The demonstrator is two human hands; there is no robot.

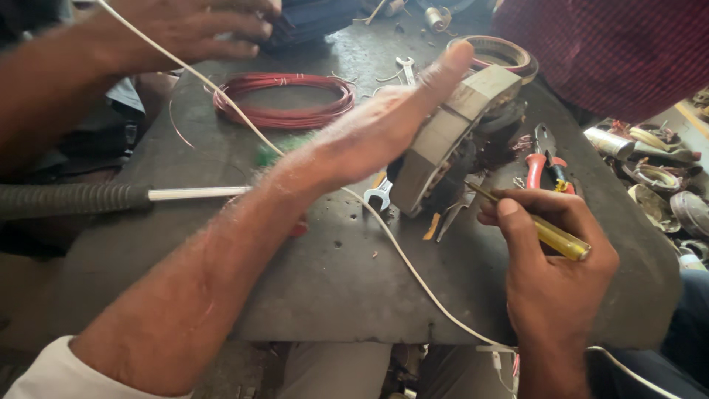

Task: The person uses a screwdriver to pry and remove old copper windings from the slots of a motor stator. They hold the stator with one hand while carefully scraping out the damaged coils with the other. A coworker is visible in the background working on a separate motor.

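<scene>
Left hand (384, 129) lies flat and open-fingered against the outer rim of the stator ring (450, 133), tilted on edge mid-table (332, 288); steadying, not clasping. Laminated steel: likely heavy, rigid; windings probably fragile, so hold by rim. Right hand (554, 258) pinches yellow-handled screwdriver (546, 233), tip near the core.

Dull laminated-metal stator (450, 125), translucent-plastic screwdriver handle (557, 240)

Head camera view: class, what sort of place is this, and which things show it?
Probably a motor repair workshop: a wound stator steadied by the left hand, a red wire coil, pliers, and a screwdriver in the right hand.
</scene>
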